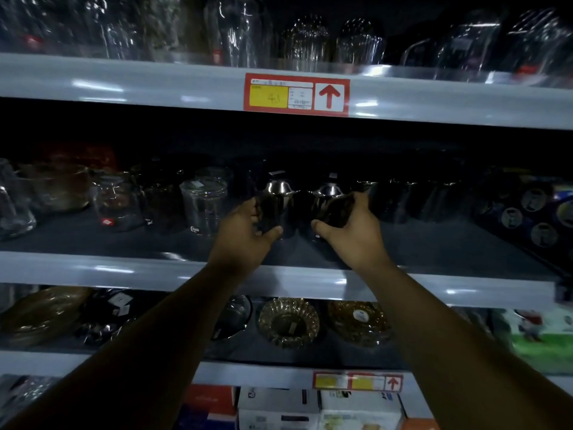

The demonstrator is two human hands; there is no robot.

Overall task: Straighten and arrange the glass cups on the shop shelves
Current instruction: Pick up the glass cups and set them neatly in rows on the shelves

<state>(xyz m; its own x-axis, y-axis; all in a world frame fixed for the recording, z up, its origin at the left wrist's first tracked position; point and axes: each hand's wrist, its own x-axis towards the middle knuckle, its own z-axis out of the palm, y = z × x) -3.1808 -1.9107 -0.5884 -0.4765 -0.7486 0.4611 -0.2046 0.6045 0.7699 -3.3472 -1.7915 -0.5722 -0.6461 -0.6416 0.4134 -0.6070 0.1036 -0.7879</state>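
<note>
Two dark glass cups with domed metal tops (277, 200) sit side by side below the red-and-yellow price label (296, 94); left hand (245, 234) clasps one, right hand (353, 234) the other; straightening seems in hand; next, square both into line.

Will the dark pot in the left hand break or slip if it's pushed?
Probably breakable: the dark pot looks like glossy glass. Its smooth sides may slip in the left hand. Its shiny lid might come loose.

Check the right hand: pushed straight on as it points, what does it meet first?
The right hand grips a dark metal-lidded jar, so that is first contact; beyond it the shelf is too dark to judge.
</note>
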